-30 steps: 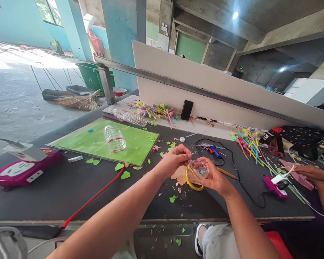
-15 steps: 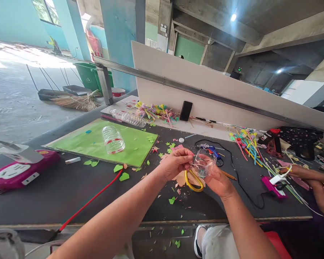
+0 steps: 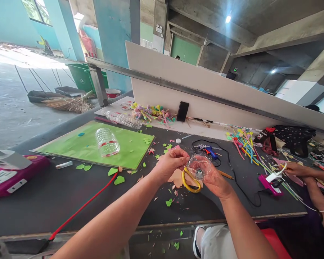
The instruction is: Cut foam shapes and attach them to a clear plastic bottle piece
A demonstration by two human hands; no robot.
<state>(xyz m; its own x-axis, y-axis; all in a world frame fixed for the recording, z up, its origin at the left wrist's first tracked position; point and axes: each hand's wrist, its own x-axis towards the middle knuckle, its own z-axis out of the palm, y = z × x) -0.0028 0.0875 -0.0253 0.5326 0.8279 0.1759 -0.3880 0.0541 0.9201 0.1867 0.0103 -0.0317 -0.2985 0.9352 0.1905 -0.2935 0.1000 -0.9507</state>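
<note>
My right hand is wrapped round a cut piece of clear plastic bottle, its wide opening turned up towards me. At the left side of its rim, my left hand is closed in a pinch. Whatever lies between those fingertips is too small to make out. Just below the bottle piece, yellow-handled scissors rest on peach paper. A blue glue gun lies behind my hands. Another cut clear bottle piece is on the green sheet to the left.
Paper scraps and a red cable cross the dark table. Pipe-cleaner bundles and a phone are by the partition. Purple power strips are at both sides. Another person's hands are at the far right.
The bottle piece has tilted so that its opening faces me more. Both hands keep their hold near it, and the camera view has shifted slightly.
</note>
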